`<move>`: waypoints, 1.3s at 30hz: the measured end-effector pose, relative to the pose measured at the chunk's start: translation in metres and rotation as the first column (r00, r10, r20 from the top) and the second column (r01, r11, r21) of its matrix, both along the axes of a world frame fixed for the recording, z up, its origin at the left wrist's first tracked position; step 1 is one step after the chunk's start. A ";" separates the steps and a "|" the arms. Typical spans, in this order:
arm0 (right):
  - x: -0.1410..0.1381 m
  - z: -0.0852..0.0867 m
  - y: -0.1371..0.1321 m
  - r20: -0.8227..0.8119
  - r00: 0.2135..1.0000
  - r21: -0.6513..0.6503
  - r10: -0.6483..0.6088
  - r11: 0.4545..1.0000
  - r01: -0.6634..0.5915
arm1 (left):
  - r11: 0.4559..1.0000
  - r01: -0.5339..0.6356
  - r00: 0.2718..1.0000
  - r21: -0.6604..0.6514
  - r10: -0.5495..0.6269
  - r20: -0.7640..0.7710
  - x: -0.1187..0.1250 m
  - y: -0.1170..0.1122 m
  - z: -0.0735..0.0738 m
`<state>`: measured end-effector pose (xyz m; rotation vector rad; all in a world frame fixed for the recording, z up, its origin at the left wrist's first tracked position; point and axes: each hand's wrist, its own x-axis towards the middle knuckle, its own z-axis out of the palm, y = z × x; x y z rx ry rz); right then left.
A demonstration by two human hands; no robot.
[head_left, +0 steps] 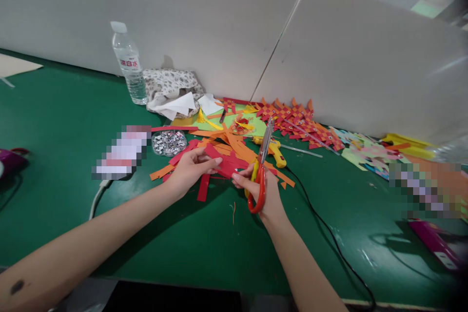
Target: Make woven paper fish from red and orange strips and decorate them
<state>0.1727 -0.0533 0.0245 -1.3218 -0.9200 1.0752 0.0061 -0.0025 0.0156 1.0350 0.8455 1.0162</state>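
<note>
My left hand (192, 168) pinches a piece of red paper (227, 165) above the green table (62, 117). My right hand (261, 194) grips a pair of scissors (262, 165) with red and yellow handles, blades pointing up and away. Its fingertips also touch the red paper's right edge. Red and orange paper strips (234, 146) lie in a heap just beyond both hands.
A water bottle (128, 64) and a patterned cloth (168, 85) stand by the white partition. A round dish of googly eyes (168, 142) sits left of the strips. Woven red-orange paper pieces (300, 122), a yellow glue gun (276, 151) with a black cord (329, 234) lie to the right.
</note>
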 end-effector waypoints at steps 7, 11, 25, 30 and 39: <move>0.000 0.001 0.000 -0.011 1.000 0.006 0.008 1.000 -0.008 | 0.999 -0.023 1.000 -0.022 0.023 -0.014 0.000 0.000 -0.001; -0.001 0.004 0.000 0.016 1.000 0.000 0.021 1.000 -0.021 | 1.000 -0.022 1.000 -0.013 0.022 -0.008 -0.002 0.001 -0.002; -0.002 0.001 -0.001 -0.008 0.999 0.062 0.031 0.998 -0.030 | 0.972 0.231 0.966 -0.049 -0.235 -0.110 0.003 -0.002 -0.005; -0.003 0.001 -0.002 -0.015 0.997 0.087 0.071 0.994 -0.070 | 0.970 0.241 0.964 -0.044 -0.244 -0.101 0.002 -0.001 -0.004; -0.004 -0.007 0.000 0.034 0.995 0.092 0.098 0.991 -0.101 | 0.976 0.211 0.976 -0.054 -0.213 -0.036 0.002 -0.001 -0.002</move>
